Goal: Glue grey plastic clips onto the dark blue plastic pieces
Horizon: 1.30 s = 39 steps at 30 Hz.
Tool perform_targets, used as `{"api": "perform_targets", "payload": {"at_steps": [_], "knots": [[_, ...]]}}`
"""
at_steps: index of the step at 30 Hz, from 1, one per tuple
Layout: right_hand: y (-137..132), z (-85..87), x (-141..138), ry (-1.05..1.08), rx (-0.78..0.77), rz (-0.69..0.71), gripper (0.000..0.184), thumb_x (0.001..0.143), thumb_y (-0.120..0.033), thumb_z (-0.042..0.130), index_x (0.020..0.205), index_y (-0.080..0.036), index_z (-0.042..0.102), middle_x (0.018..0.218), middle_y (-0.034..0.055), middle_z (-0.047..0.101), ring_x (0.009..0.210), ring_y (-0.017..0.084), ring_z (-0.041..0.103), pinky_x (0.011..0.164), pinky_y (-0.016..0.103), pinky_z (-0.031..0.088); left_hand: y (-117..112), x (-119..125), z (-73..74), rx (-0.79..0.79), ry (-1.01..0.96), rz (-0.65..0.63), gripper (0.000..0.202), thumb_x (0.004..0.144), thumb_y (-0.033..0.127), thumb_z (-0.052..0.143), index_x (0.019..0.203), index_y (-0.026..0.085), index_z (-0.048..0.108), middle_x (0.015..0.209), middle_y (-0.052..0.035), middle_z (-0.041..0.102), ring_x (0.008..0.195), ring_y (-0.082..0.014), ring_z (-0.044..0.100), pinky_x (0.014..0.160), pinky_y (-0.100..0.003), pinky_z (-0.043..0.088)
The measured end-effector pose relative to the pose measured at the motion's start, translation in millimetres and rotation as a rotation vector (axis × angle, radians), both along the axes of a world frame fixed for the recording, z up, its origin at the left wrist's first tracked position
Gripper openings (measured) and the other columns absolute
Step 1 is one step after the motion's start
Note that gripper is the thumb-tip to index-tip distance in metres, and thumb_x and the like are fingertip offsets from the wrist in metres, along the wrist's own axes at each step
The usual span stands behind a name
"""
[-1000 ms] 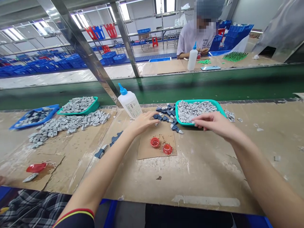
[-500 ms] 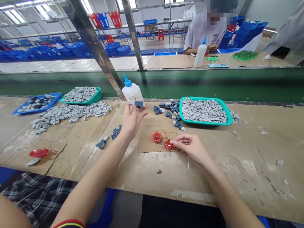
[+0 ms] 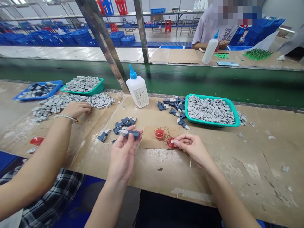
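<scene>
My left hand [image 3: 124, 152], palm turned up, grips a dark blue plastic piece [image 3: 133, 134] with a light grey end. My right hand [image 3: 191, 146] pinches a small light grey piece [image 3: 173, 141] over a shallow red cap [image 3: 170, 145] with liquid in it. Beside that cap stands another red cap [image 3: 160, 134], also wet inside. Both rest on a cardboard square [image 3: 149, 142]. Just behind my left hand lie several dark blue pieces with grey ends [image 3: 125, 121]. More dark blue pieces [image 3: 174, 107] are heaped farther back, left of a teal tray [image 3: 212, 123] full of small grey parts.
A white squeeze bottle [image 3: 139, 91] with a blue tip stands behind the cardboard. At left, a co-worker's hand [image 3: 77, 110] reaches to a pile of grey parts [image 3: 53, 106]. Beyond the green belt [image 3: 171, 77] sits another person [image 3: 211, 28]. A metal post [image 3: 104, 41] slants up.
My left hand has come down and nearer, turning palm up with the dark blue piece. My right hand stays at the red cap. A co-worker's arm has entered at left.
</scene>
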State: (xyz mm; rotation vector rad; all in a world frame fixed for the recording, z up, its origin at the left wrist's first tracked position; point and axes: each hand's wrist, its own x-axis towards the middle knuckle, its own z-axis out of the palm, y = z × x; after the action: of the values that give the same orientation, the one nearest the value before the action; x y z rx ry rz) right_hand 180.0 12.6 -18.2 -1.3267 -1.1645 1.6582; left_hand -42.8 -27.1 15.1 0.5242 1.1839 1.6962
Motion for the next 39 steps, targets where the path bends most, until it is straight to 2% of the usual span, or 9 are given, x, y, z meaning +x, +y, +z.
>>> {"api": "perform_targets", "payload": {"at_steps": [5, 10, 14, 19, 24, 29, 36, 39], "knots": [[-1.5, 12.5, 6.8, 0.064, 0.014, 0.001, 0.028, 0.067, -0.039, 0.081, 0.075, -0.015, 0.069, 0.068, 0.0046, 0.072, 0.061, 0.014, 0.064, 0.055, 0.023, 0.045, -11.0, 20.7, -13.6, 0.017, 0.187, -0.020, 0.023, 0.070, 0.019, 0.080, 0.090, 0.019, 0.068, 0.097, -0.0037, 0.074, 0.094, -0.0119, 0.068, 0.087, -0.018, 0.052], [-3.2, 24.3, 12.6, 0.046, 0.045, 0.007, 0.029, 0.067, -0.040, 0.081, 0.076, -0.016, 0.069, 0.070, 0.0053, 0.073, 0.063, 0.016, 0.065, 0.055, 0.024, 0.046, -20.0, 49.7, -20.0, -0.038, 0.225, -0.081, 0.028, 0.062, 0.018, 0.084, 0.088, 0.017, 0.072, 0.094, -0.0069, 0.076, 0.089, -0.0192, 0.071, 0.083, -0.027, 0.057], [-1.6, 27.9, 10.1, 0.005, 0.060, -0.002, 0.030, 0.064, -0.041, 0.082, 0.075, -0.016, 0.069, 0.071, 0.0067, 0.074, 0.066, 0.018, 0.067, 0.061, 0.027, 0.050, -23.2, 62.7, -20.6, -0.069, 0.214, -0.103, 0.030, 0.060, 0.017, 0.084, 0.088, 0.018, 0.073, 0.090, -0.0070, 0.076, 0.086, -0.0224, 0.072, 0.080, -0.032, 0.060], [0.6, 30.8, 1.3, -0.052, 0.075, -0.006, 0.034, 0.061, -0.044, 0.083, 0.074, -0.016, 0.069, 0.074, 0.0102, 0.075, 0.069, 0.022, 0.070, 0.068, 0.033, 0.054, -27.0, 62.5, -20.0, -0.057, 0.233, -0.073, 0.027, 0.060, 0.016, 0.084, 0.085, 0.018, 0.074, 0.089, -0.0062, 0.076, 0.085, -0.0224, 0.073, 0.078, -0.032, 0.062], [1.8, 34.4, -3.3, -0.174, 0.120, -0.002, 0.031, 0.062, -0.044, 0.081, 0.071, -0.016, 0.069, 0.070, 0.0098, 0.074, 0.066, 0.022, 0.069, 0.065, 0.033, 0.053, -31.4, 59.7, -19.5, -0.063, 0.239, -0.043, 0.027, 0.060, 0.014, 0.084, 0.085, 0.019, 0.074, 0.089, -0.0052, 0.076, 0.085, -0.0219, 0.073, 0.078, -0.031, 0.062], [4.9, 35.9, -1.5, -0.214, 0.159, 0.013, 0.026, 0.065, -0.040, 0.079, 0.071, -0.016, 0.069, 0.070, 0.0092, 0.073, 0.064, 0.021, 0.067, 0.062, 0.032, 0.052, -32.3, 60.6, -25.3, -0.053, 0.210, -0.036, 0.027, 0.061, 0.014, 0.084, 0.085, 0.018, 0.073, 0.089, -0.0048, 0.076, 0.086, -0.0218, 0.073, 0.078, -0.030, 0.062], [-1.4, 46.6, 0.7, -0.142, 0.209, -0.011, 0.025, 0.066, -0.040, 0.079, 0.074, -0.017, 0.071, 0.072, 0.0078, 0.073, 0.068, 0.021, 0.067, 0.065, 0.031, 0.052, -32.7, 63.7, -24.7, -0.051, 0.197, -0.051, 0.028, 0.061, 0.015, 0.083, 0.086, 0.018, 0.072, 0.088, -0.0058, 0.076, 0.086, -0.0235, 0.073, 0.078, -0.033, 0.062], [-1.5, 43.0, 1.2, -0.130, 0.146, -0.031, 0.029, 0.063, -0.042, 0.081, 0.072, -0.017, 0.070, 0.069, 0.0076, 0.072, 0.065, 0.021, 0.067, 0.062, 0.031, 0.050, -33.7, 62.8, -24.1, -0.043, 0.200, -0.030, 0.027, 0.061, 0.016, 0.083, 0.085, 0.019, 0.071, 0.089, -0.0056, 0.076, 0.087, -0.0236, 0.073, 0.079, -0.034, 0.062]]}}
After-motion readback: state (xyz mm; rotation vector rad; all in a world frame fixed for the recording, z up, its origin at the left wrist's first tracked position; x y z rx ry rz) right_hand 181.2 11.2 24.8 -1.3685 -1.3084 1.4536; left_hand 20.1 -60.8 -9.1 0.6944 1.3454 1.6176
